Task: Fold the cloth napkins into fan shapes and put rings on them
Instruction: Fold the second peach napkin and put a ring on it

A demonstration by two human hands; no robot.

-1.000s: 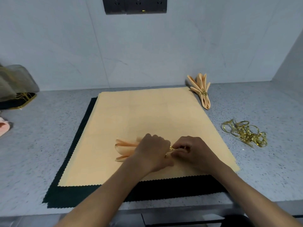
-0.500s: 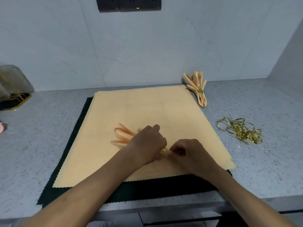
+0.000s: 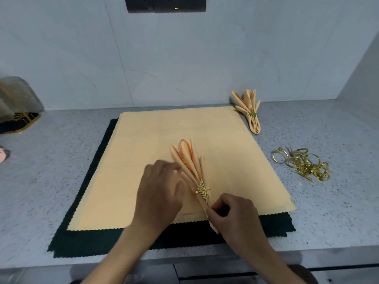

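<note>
One grey worktop (image 3: 61, 181) carries one dark cloth (image 3: 86, 238) under a stack of flat peach napkins (image 3: 164, 136) at its middle. Two fan-folded napkins: one (image 3: 249, 110) near the back edge, one (image 3: 188, 160) on the stack, each wearing a gold ring (image 3: 202, 190). The right hand (image 3: 233, 216) pinches its stem; the left hand (image 3: 160, 191), fingers loosely straight, touches its pleats. Loose rings (image 3: 303, 163) lie piled at the right, too tangled to count.

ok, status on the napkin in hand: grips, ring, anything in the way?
Right hand pinches fan napkin tail. Left hand open, touching the pleats. Gold ring on. Nothing blocking; spare rings lie clear to the right.
</note>
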